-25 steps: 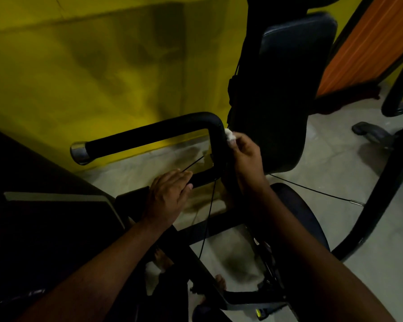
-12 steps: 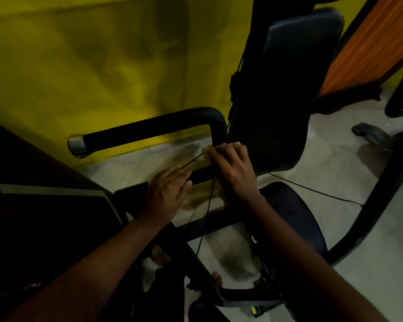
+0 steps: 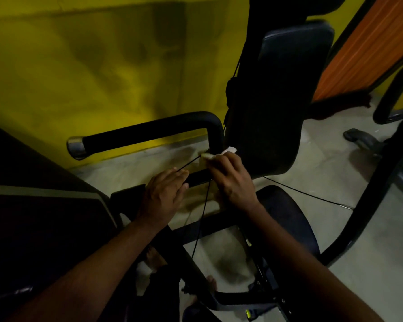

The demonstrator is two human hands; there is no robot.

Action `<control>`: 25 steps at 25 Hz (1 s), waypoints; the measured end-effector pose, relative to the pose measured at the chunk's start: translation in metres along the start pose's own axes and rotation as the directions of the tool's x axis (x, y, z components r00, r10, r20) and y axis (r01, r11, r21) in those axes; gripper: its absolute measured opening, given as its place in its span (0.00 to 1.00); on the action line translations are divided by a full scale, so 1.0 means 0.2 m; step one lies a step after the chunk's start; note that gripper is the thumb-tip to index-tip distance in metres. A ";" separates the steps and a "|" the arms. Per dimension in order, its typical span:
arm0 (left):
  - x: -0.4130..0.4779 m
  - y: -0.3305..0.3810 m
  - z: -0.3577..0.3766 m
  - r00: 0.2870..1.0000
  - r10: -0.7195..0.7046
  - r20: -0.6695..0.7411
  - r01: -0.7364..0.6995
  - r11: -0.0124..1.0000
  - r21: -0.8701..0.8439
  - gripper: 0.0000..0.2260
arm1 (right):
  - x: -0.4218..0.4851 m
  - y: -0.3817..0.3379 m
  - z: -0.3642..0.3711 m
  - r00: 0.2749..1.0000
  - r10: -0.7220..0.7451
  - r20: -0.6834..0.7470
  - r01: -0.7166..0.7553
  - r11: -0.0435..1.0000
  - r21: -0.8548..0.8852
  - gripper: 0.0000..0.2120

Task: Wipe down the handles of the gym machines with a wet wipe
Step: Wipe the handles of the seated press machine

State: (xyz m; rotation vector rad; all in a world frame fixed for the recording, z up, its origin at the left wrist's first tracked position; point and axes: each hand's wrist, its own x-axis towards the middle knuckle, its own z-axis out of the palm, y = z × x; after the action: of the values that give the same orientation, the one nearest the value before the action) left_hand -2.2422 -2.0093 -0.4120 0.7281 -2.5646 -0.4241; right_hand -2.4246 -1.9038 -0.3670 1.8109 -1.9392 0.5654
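Resting flat on a lower black bar, the left grip [image 3: 165, 196] lay released, fingers straight. Just beyond it, the right grip [image 3: 230, 180] clenched the wet wipe [image 3: 229, 150] against the upright bend of the padded handle [image 3: 149, 133]. Soft, limp and damp, the wipe would probably bunch or slip, so wrapping it round the firm foam looked best. Behind stood the back pad [image 3: 277, 112] and the yellow wall [image 3: 79, 66].
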 end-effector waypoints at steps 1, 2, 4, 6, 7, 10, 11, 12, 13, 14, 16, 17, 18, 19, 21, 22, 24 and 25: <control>0.00 0.00 0.00 1.000 0.023 -0.014 -0.023 1.000 0.008 0.18 | 0.00 0.00 -0.01 0.999 0.034 -0.024 -0.034 0.999 0.025 0.15; 0.01 0.00 0.01 0.999 0.042 -0.027 -0.042 0.999 0.019 0.18 | 0.01 -0.01 -0.02 0.995 0.092 -0.048 -0.088 0.993 0.076 0.15; 0.02 0.00 0.02 0.998 0.045 -0.040 -0.044 0.998 0.033 0.17 | 0.00 -0.05 -0.02 0.964 0.261 -0.039 -0.247 0.944 0.219 0.12; 0.02 0.01 0.03 0.999 0.031 -0.033 -0.030 0.999 0.025 0.17 | -0.04 -0.09 -0.02 0.894 0.447 0.040 -0.428 0.824 0.371 0.07; 0.02 0.01 0.03 0.999 0.033 -0.031 -0.032 0.999 0.025 0.17 | -0.05 -0.10 -0.02 0.858 0.512 0.036 -0.475 0.766 0.433 0.08; 0.03 0.00 0.02 0.999 0.038 -0.021 -0.037 0.999 0.026 0.16 | -0.02 -0.12 0.02 0.744 0.668 -0.027 -0.559 0.644 0.523 0.10; 0.03 0.00 0.02 0.999 0.035 -0.027 -0.034 0.999 0.024 0.16 | 0.03 -0.13 0.01 0.666 0.746 0.007 -0.613 0.541 0.576 0.10; 0.02 0.00 0.02 0.999 0.032 -0.034 -0.032 0.999 0.019 0.16 | 0.08 -0.14 0.00 0.609 0.792 0.025 -0.631 0.465 0.621 0.09; 0.02 0.01 0.02 0.999 0.031 -0.040 -0.030 0.999 0.018 0.16 | 0.12 -0.13 -0.02 0.587 0.810 0.018 -0.618 0.433 0.656 0.09; 0.02 0.02 0.02 0.999 0.032 -0.040 -0.031 0.999 0.025 0.16 | 0.15 -0.10 -0.02 0.594 0.805 -0.002 -0.586 0.434 0.684 0.09; 0.03 0.03 0.03 0.999 0.026 -0.042 -0.025 0.999 0.029 0.17 | 0.16 -0.04 -0.02 0.624 0.781 0.030 -0.552 0.413 0.724 0.09; 0.03 0.03 0.02 0.999 0.018 -0.046 -0.017 1.000 0.019 0.17 | 0.15 -0.01 -0.01 0.627 0.775 0.085 -0.568 0.380 0.731 0.09; 0.03 0.03 0.02 0.999 0.010 -0.047 -0.010 1.000 0.005 0.17 | 0.14 0.01 -0.02 0.625 0.767 0.148 -0.590 0.340 0.732 0.10; 0.03 0.03 0.01 0.999 0.008 -0.049 -0.008 1.000 -0.005 0.17 | 0.15 0.04 -0.03 0.631 0.748 0.205 -0.595 0.297 0.747 0.10; 0.03 0.04 0.00 0.999 0.010 -0.042 -0.010 1.000 0.001 0.17 | 0.20 0.08 -0.04 0.655 0.700 0.285 -0.525 0.150 0.838 0.10; 0.03 0.04 0.01 0.999 0.011 -0.031 -0.011 1.000 0.004 0.17 | 0.23 0.11 -0.04 0.649 0.685 0.331 -0.497 0.053 0.866 0.10; 0.03 0.04 0.01 1.000 -0.010 -0.020 0.009 1.000 -0.011 0.17 | 0.25 0.10 -0.03 0.619 0.650 0.440 -0.508 -0.096 0.856 0.11; 0.02 0.04 0.01 1.000 -0.022 -0.016 0.022 1.000 -0.020 0.17 | 0.24 0.10 -0.03 0.605 0.627 0.492 -0.527 -0.147 0.837 0.11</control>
State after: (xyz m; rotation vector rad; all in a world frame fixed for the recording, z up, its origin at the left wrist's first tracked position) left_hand -2.2495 -2.0055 -0.4099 0.7504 -2.5359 -0.4487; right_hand -2.4467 -1.9396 -0.3354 0.9583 -2.4523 2.7426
